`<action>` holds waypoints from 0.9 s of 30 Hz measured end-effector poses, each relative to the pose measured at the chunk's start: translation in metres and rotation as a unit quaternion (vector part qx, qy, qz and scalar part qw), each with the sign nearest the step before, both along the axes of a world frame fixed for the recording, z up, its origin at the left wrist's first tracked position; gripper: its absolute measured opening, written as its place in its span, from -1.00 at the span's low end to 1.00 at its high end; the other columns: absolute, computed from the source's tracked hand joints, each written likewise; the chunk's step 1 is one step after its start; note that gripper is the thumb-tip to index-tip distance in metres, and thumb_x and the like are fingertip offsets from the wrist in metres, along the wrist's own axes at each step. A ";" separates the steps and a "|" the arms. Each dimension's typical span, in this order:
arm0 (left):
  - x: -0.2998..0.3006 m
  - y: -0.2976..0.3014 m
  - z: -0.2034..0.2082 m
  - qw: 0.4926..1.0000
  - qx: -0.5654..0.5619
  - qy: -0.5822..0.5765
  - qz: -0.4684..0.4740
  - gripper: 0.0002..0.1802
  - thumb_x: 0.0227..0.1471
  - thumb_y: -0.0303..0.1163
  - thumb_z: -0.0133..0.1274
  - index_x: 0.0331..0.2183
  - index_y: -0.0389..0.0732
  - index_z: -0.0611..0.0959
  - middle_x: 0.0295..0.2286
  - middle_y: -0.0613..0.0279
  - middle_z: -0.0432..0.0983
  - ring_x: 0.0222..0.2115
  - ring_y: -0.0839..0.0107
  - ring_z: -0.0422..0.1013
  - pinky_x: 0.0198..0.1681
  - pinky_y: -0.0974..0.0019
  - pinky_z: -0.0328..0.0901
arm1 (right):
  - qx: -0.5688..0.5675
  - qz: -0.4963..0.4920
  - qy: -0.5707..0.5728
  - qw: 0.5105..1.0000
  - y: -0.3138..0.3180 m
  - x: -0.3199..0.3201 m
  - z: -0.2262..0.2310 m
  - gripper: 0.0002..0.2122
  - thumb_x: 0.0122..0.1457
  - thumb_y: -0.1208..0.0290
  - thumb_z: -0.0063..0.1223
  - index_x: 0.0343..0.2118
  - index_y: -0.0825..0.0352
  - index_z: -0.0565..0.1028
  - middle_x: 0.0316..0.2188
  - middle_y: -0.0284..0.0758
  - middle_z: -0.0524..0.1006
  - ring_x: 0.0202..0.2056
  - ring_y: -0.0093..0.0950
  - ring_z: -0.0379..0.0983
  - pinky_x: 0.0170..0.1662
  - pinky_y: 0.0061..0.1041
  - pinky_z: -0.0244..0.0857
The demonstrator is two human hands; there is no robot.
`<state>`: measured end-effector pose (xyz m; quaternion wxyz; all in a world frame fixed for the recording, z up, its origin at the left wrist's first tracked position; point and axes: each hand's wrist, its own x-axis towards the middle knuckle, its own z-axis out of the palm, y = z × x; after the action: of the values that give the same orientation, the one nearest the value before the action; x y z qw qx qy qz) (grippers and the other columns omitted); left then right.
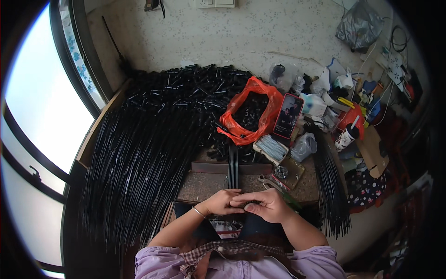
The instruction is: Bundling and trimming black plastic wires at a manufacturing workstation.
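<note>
A flat row of thin black rods (233, 169) runs side by side across the wooden board, its near ends reaching my hands at the table's front edge. My left hand (222, 202) is closed around those near ends, its fingers partly covered by the other hand. Over it, with thumb and fingers pressed together, my right hand (267, 204) pinches something small and dark that I cannot make out. A long reddish-brown bar (206, 168) lies crosswise at the rods. Green-handled pliers (290, 200) lie just beyond my right hand.
Black rods (134, 172) with tube-like ends (186, 88) are heaped at the left. A red plastic bag (228, 122) holds small dark parts. Nearby are a phone (288, 116), a box of pale sticks (272, 148), another rod bundle (331, 186) and a patterned cup (346, 138).
</note>
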<state>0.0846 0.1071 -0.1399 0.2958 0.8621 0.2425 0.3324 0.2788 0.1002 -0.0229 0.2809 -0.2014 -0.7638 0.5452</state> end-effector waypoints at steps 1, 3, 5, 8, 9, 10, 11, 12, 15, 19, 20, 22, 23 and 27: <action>-0.003 0.000 -0.001 1.000 -0.002 0.009 -0.003 -0.68 -0.14 -0.27 0.11 -0.29 -0.20 0.57 -0.34 0.07 0.48 -0.31 0.09 0.40 -0.12 0.16 0.27 | 0.004 0.000 0.002 1.000 0.003 -0.002 0.004 -0.75 0.03 0.48 0.06 -0.20 0.40 0.46 -0.27 -0.22 0.52 -0.18 -0.44 0.45 -0.11 -0.53 0.30; 0.001 -0.007 0.038 0.993 -0.114 0.036 -0.004 -0.68 -0.15 -0.31 0.13 -0.28 -0.22 0.57 -0.35 0.09 0.50 -0.35 0.15 0.44 -0.15 0.20 0.29 | 0.110 0.054 0.000 0.992 0.015 -0.004 0.009 -0.77 0.01 0.42 0.08 -0.24 0.35 0.49 -0.26 -0.19 0.51 -0.19 -0.34 0.45 -0.17 -0.51 0.33; 0.007 -0.014 0.072 0.981 -0.103 -0.163 0.015 -0.72 -0.15 -0.35 0.14 -0.32 -0.26 0.59 -0.31 0.10 0.50 -0.33 0.23 0.46 -0.20 0.28 0.32 | 0.193 0.069 -0.001 0.979 0.026 -0.009 0.011 -0.60 -0.01 0.29 0.12 -0.10 0.33 0.41 -0.13 -0.15 0.43 -0.05 -0.31 0.34 -0.04 -0.48 0.23; 0.002 -0.011 0.115 0.979 -0.112 -0.163 -0.042 -0.74 -0.14 -0.42 0.14 -0.33 -0.33 0.60 -0.39 0.10 0.54 -0.38 0.30 0.49 -0.25 0.36 0.35 | -0.052 0.168 0.059 0.983 0.045 -0.013 0.014 -0.21 -0.07 -0.01 0.11 0.14 0.35 0.06 0.08 -0.15 0.20 0.03 -0.40 0.24 0.08 -0.46 0.08; 0.004 -0.007 0.121 0.976 -0.145 -0.141 -0.079 -0.75 -0.14 -0.46 0.13 -0.32 -0.36 0.59 -0.43 0.09 0.55 -0.39 0.30 0.50 -0.26 0.38 0.36 | -0.158 0.126 0.137 0.970 0.063 -0.007 0.004 -0.30 0.00 0.01 0.04 0.10 0.41 0.14 -0.06 -0.14 0.36 -0.08 -0.47 0.34 0.02 -0.52 0.16; 0.004 -0.011 0.128 0.974 -0.160 -0.146 -0.067 -0.78 -0.12 -0.46 0.12 -0.35 -0.36 0.61 -0.48 0.08 0.56 -0.42 0.32 0.50 -0.28 0.39 0.37 | -0.129 -0.006 0.072 0.989 0.090 -0.002 -0.001 -0.40 0.05 -0.04 -0.07 -0.09 0.51 0.35 -0.30 -0.12 0.50 -0.25 -0.38 0.47 -0.12 -0.48 0.29; 0.005 -0.010 0.127 0.975 -0.154 -0.145 -0.070 -0.78 -0.12 -0.46 0.12 -0.35 -0.36 0.61 -0.48 0.08 0.56 -0.42 0.32 0.50 -0.28 0.39 0.37 | -0.039 -0.214 -0.005 0.976 0.117 0.001 -0.018 -0.54 0.08 0.04 -0.05 -0.30 0.48 0.48 -0.47 -0.20 0.54 -0.43 -0.48 0.50 -0.31 -0.54 0.34; 0.005 -0.009 0.122 0.974 -0.168 -0.136 -0.068 -0.78 -0.12 -0.45 0.12 -0.35 -0.36 0.61 -0.47 0.07 0.55 -0.41 0.32 0.50 -0.28 0.39 0.37 | 0.070 -0.358 -0.163 0.917 0.143 0.009 -0.035 -0.69 0.05 0.18 0.02 -0.46 0.40 0.54 -0.50 -0.22 0.54 -0.53 -0.44 0.50 -0.40 -0.51 0.31; 0.005 -0.010 0.113 0.971 -0.192 -0.121 -0.072 -0.78 -0.12 -0.46 0.12 -0.35 -0.37 0.60 -0.45 0.06 0.55 -0.39 0.31 0.50 -0.28 0.39 0.37 | 0.292 -0.452 -0.287 0.793 0.175 0.041 -0.095 -0.91 -0.13 0.42 0.12 -0.55 0.30 0.55 -0.53 -0.27 0.47 -0.46 -0.25 0.40 -0.34 -0.37 0.29; 0.004 -0.011 0.120 0.971 -0.156 -0.172 -0.049 -0.77 -0.10 -0.43 0.11 -0.33 -0.34 0.60 -0.49 0.10 0.55 -0.43 0.35 0.51 -0.32 0.42 0.36 | 0.356 -0.396 -0.333 0.778 0.172 0.041 -0.105 -0.94 -0.17 0.45 0.14 -0.61 0.31 0.53 -0.54 -0.30 0.40 -0.35 -0.31 0.33 -0.29 -0.37 0.27; 0.003 -0.010 0.124 0.968 -0.160 -0.188 -0.039 -0.77 -0.10 -0.45 0.11 -0.33 -0.34 0.60 -0.49 0.10 0.55 -0.43 0.35 0.51 -0.32 0.42 0.36 | 0.356 -0.405 -0.313 0.782 0.171 0.040 -0.107 -0.94 -0.17 0.46 0.14 -0.60 0.32 0.53 -0.53 -0.30 0.40 -0.36 -0.30 0.33 -0.29 -0.37 0.27; 0.003 -0.008 0.125 0.970 -0.153 -0.187 -0.039 -0.77 -0.10 -0.46 0.11 -0.33 -0.35 0.60 -0.49 0.10 0.55 -0.43 0.36 0.50 -0.32 0.42 0.36 | 0.365 -0.409 -0.282 0.787 0.169 0.042 -0.107 -0.95 -0.15 0.48 0.11 -0.60 0.33 0.52 -0.50 -0.31 0.41 -0.37 -0.30 0.33 -0.29 -0.37 0.27; 0.004 -0.006 0.125 0.970 -0.150 -0.188 -0.040 -0.78 -0.10 -0.48 0.10 -0.32 -0.35 0.60 -0.49 0.10 0.55 -0.43 0.37 0.50 -0.32 0.43 0.35 | 0.366 -0.412 -0.281 0.786 0.170 0.044 -0.107 -0.95 -0.15 0.48 0.11 -0.60 0.33 0.52 -0.50 -0.31 0.41 -0.37 -0.30 0.33 -0.29 -0.37 0.27; 0.009 -0.004 0.125 0.969 -0.150 -0.194 -0.042 -0.78 -0.11 -0.49 0.10 -0.32 -0.35 0.60 -0.48 0.11 0.56 -0.43 0.38 0.50 -0.32 0.43 0.35 | 0.400 -0.398 -0.233 0.792 0.169 0.054 -0.104 -0.94 -0.13 0.52 0.09 -0.54 0.35 0.52 -0.47 -0.31 0.43 -0.38 -0.34 0.34 -0.31 -0.42 0.26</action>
<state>0.0939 0.1032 -0.0148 0.4766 0.7364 0.1912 0.4404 0.3324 0.2689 -0.1265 0.3417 -0.4778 -0.8086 -0.0328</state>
